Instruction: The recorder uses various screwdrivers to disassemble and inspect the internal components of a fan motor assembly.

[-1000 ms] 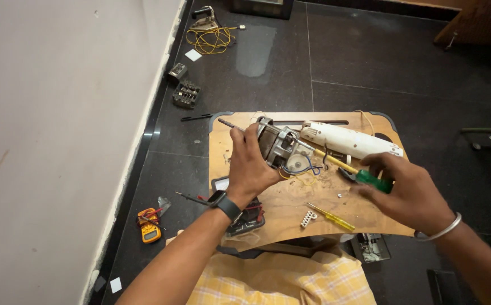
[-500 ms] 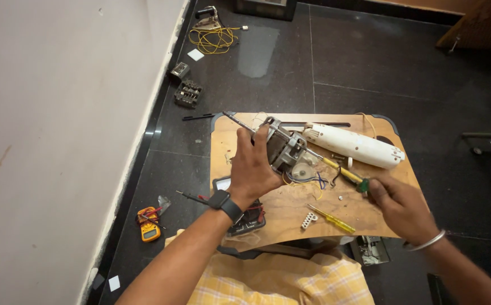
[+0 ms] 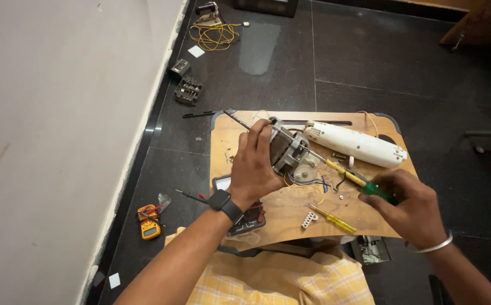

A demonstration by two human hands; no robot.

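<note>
Gripping the motor [image 3: 288, 151], the left hand [image 3: 255, 165] stays put; the right hand [image 3: 408, 204], clamped on the screwdriver [image 3: 352, 177], has drawn back slightly.

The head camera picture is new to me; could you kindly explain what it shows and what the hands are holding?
The camera sits on a person's head and looks down at their own two bare hands, so there is no machine here. The left hand grips a small electric motor over a wooden board on a dark tiled floor. The right hand holds a screwdriver with a green handle, its tip at the motor. Also on the board lie a white plastic housing and a yellow screwdriver. An orange multimeter lies on the floor near the wall.
</note>
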